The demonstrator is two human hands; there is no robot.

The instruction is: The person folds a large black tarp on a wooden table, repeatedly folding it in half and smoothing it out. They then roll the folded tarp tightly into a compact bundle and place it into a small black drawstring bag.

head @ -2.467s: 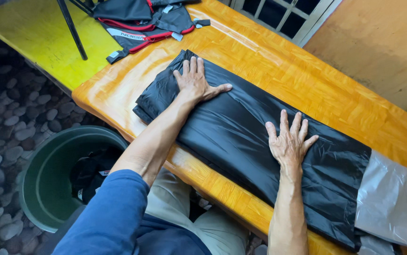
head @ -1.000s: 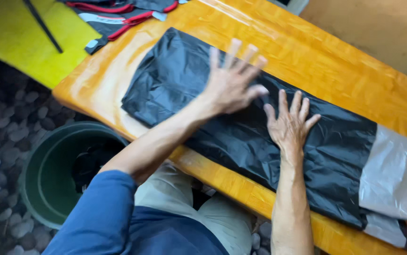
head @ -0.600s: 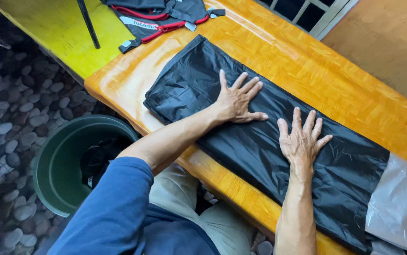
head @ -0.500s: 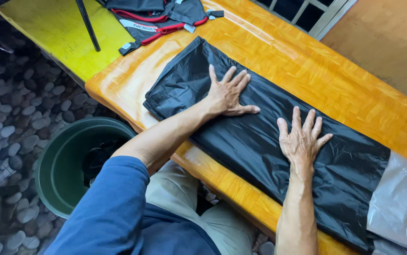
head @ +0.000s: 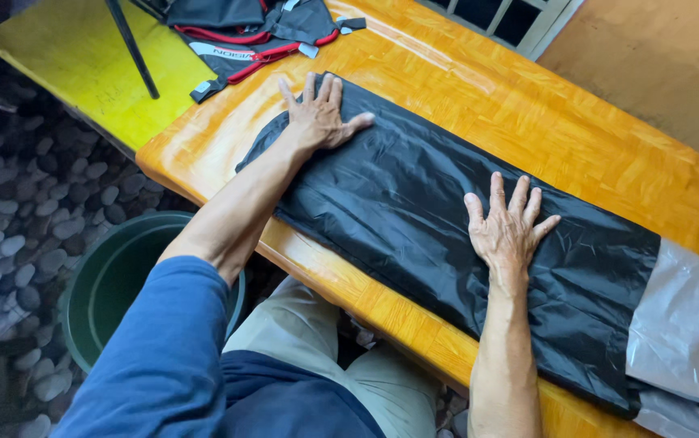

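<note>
A long black plastic bag (head: 414, 203) lies flat along an orange wooden table (head: 512, 113). My left hand (head: 317, 113) presses palm-down on the bag's far left end, fingers spread. On the bag's middle right rests my right hand (head: 508, 227), also flat with the fingers apart. Neither hand grips anything. A grey-white plastic sheet (head: 690, 324) sticks out from under the bag's right end.
A black and red strapped harness (head: 244, 32) lies at the table's far left corner, partly on a yellow bench (head: 66, 65). A thin dark pole (head: 130, 49) crosses the bench. A green bucket (head: 114, 284) stands on the pebble floor by my knee.
My left hand has slid further left along the bag to its end. The right hand has stayed flat in place.
</note>
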